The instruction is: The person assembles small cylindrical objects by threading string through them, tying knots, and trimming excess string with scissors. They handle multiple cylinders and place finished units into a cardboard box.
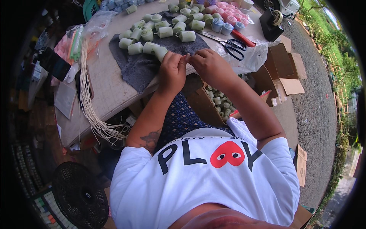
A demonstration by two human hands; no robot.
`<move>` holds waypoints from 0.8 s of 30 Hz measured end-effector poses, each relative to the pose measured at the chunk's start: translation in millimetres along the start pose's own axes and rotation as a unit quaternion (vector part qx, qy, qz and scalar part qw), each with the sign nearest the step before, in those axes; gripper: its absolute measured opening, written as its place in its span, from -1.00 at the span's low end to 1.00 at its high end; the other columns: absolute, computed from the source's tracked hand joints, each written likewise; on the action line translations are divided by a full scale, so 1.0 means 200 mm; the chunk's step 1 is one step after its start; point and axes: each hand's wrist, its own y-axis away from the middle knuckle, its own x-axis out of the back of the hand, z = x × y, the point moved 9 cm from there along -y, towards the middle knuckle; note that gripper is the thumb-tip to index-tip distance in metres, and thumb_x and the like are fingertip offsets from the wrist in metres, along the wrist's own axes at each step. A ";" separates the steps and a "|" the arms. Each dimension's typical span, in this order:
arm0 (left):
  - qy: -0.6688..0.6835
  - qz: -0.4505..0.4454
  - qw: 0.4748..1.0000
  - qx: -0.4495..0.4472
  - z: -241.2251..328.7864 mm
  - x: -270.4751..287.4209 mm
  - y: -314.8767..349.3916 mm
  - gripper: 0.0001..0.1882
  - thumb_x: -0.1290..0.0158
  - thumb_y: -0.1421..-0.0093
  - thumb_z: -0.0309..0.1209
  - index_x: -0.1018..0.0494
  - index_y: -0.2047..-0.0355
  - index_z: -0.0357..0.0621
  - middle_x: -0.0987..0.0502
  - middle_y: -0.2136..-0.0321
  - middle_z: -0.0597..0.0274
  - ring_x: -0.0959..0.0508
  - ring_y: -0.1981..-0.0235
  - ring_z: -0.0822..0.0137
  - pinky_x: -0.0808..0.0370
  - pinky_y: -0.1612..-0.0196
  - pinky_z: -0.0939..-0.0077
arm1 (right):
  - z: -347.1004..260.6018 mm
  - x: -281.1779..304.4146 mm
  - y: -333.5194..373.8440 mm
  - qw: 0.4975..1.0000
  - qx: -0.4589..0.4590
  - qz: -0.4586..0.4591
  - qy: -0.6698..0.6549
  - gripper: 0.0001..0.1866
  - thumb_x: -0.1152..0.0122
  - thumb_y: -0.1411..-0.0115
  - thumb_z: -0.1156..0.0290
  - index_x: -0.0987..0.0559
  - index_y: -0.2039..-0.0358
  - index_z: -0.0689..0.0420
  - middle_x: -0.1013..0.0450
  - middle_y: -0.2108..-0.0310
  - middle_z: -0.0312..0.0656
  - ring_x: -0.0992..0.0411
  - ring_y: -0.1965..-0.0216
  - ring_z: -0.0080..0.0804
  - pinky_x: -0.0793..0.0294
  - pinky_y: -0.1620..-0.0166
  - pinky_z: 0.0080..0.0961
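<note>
At the far left a dark-screened phone (55,64) leans near the edge of the pale worktop (108,93), with a round black fan (80,194) lower down. Next comes a bundle of thin off-white cords (87,93), trailing over the worktop's near edge. To its right a dark grey cloth (133,70) lies spread out, bearing loose rows of pale green cylinders (135,48).

The nearest cylinder (160,53) sits just beyond the left grip (173,70), close against its knuckles; whether they touch cannot be told. It is short, smooth and waxy, milky green, tilted, and its lower end is partly covered by the hand. Other cylinders in the row beside it lie on their sides, their ends flat, some with a thin strand poking out.

The left grip has thumb and forefinger pressed together at the tips. Right of it, the right grip (211,65) is curled with its fingertips drawn together, meeting the left ones near the cloth's front edge. Anything pinched between them is too small to make out.

Farther right lie dark-handled scissors (234,49) and a red-handled tool (244,39), with blue cylinders (217,25) and pink cylinders (231,17) behind, then a black tape dispenser (270,26).
</note>
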 end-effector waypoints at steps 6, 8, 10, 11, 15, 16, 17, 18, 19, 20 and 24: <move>-0.022 -0.010 1.000 0.000 -0.04 0.00 0.02 -0.79 -0.07 -0.20 -0.42 -0.41 0.54 -0.27 -0.40 0.57 0.12 -0.43 0.54 0.20 -0.35 0.45 0.40 | 0.00 0.03 0.01 0.999 -0.047 -0.003 -0.015 -0.84 -0.04 -0.01 0.45 -0.51 0.37 0.17 -0.44 0.39 -0.13 -0.43 0.25 -0.18 -0.42 0.15 -0.33; -0.018 -0.010 1.000 0.008 -0.06 0.00 0.02 -0.79 -0.08 -0.20 -0.42 -0.41 0.54 -0.27 -0.40 0.57 0.12 -0.44 0.53 0.20 -0.36 0.44 0.41 | 0.01 0.04 0.02 0.998 -0.067 -0.013 -0.019 -0.83 -0.08 -0.02 0.47 -0.51 0.33 0.18 -0.44 0.36 -0.12 -0.43 0.23 -0.17 -0.41 0.12 -0.33; -0.013 -0.011 1.000 0.009 -0.05 -0.01 0.02 -0.78 -0.08 -0.20 -0.41 -0.41 0.54 -0.27 -0.41 0.56 0.12 -0.45 0.52 0.20 -0.37 0.43 0.42 | 0.03 0.04 0.03 0.996 -0.087 -0.023 -0.026 -0.82 -0.15 -0.05 0.50 -0.51 0.28 0.19 -0.44 0.32 -0.12 -0.42 0.22 -0.16 -0.42 0.10 -0.31; -0.015 -0.013 1.000 0.011 -0.06 -0.01 0.02 -0.78 -0.08 -0.20 -0.41 -0.41 0.53 -0.27 -0.41 0.56 0.13 -0.45 0.52 0.20 -0.37 0.42 0.43 | 0.03 0.04 0.04 0.996 -0.086 -0.021 -0.026 -0.81 -0.15 -0.05 0.51 -0.51 0.28 0.19 -0.44 0.32 -0.11 -0.42 0.21 -0.15 -0.42 0.10 -0.31; -0.013 -0.014 1.000 0.017 -0.07 -0.01 0.02 -0.78 -0.08 -0.20 -0.40 -0.40 0.53 -0.27 -0.41 0.57 0.13 -0.45 0.53 0.21 -0.38 0.42 0.43 | 0.01 0.06 0.04 0.997 -0.062 -0.004 -0.037 -0.80 -0.14 -0.03 0.54 -0.52 0.27 0.21 -0.45 0.30 -0.10 -0.42 0.19 -0.15 -0.43 0.09 -0.32; -0.010 -0.013 1.000 0.018 -0.07 -0.01 0.02 -0.77 -0.07 -0.20 -0.40 -0.40 0.53 -0.28 -0.41 0.57 0.14 -0.44 0.54 0.21 -0.37 0.42 0.43 | 0.00 0.07 0.04 0.998 -0.051 0.003 -0.043 -0.80 -0.14 -0.02 0.54 -0.52 0.28 0.21 -0.45 0.29 -0.09 -0.42 0.18 -0.15 -0.43 0.09 -0.32; -0.010 -0.020 0.999 0.025 -0.07 -0.01 0.01 -0.78 -0.07 -0.20 -0.41 -0.41 0.54 -0.28 -0.41 0.57 0.14 -0.45 0.52 0.21 -0.38 0.41 0.44 | 0.00 0.07 0.05 0.998 -0.051 -0.006 -0.038 -0.79 -0.15 -0.01 0.54 -0.52 0.28 0.22 -0.45 0.28 -0.09 -0.42 0.17 -0.15 -0.43 0.10 -0.32; -0.011 -0.027 0.999 0.033 -0.06 -0.01 0.01 -0.78 -0.07 -0.20 -0.41 -0.41 0.54 -0.28 -0.41 0.56 0.14 -0.45 0.50 0.21 -0.39 0.40 0.44 | -0.01 0.06 0.05 0.998 -0.051 -0.015 -0.033 -0.79 -0.15 0.00 0.55 -0.52 0.28 0.23 -0.45 0.27 -0.09 -0.42 0.16 -0.14 -0.44 0.10 -0.33; -0.012 -0.034 0.999 0.040 -0.06 -0.01 0.01 -0.78 -0.07 -0.20 -0.42 -0.41 0.54 -0.29 -0.41 0.55 0.14 -0.46 0.49 0.22 -0.39 0.38 0.45 | -0.01 0.06 0.05 0.998 -0.051 -0.025 -0.028 -0.78 -0.15 0.01 0.55 -0.52 0.28 0.23 -0.45 0.27 -0.09 -0.42 0.16 -0.14 -0.44 0.10 -0.33; -0.008 -0.069 0.997 0.027 -0.05 -0.03 0.02 -0.85 -0.07 -0.19 -0.43 -0.43 0.45 -0.28 -0.43 0.46 0.11 -0.47 0.46 0.22 -0.40 0.36 0.46 | 0.00 0.06 0.06 0.998 -0.056 -0.016 -0.034 -0.78 -0.12 0.00 0.54 -0.53 0.28 0.23 -0.45 0.28 -0.09 -0.42 0.17 -0.14 -0.43 0.10 -0.33; 0.007 -0.199 0.979 0.042 0.03 0.04 -0.01 -0.67 -0.05 -0.15 -0.53 -0.39 0.04 -0.11 -0.36 0.01 0.10 -0.48 0.26 0.20 -0.43 0.20 0.47 | 0.11 0.08 0.08 0.986 -0.118 0.008 -0.121 -0.81 -0.09 -0.05 0.52 -0.55 0.29 0.21 -0.46 0.32 -0.10 -0.45 0.24 -0.12 -0.44 0.15 -0.32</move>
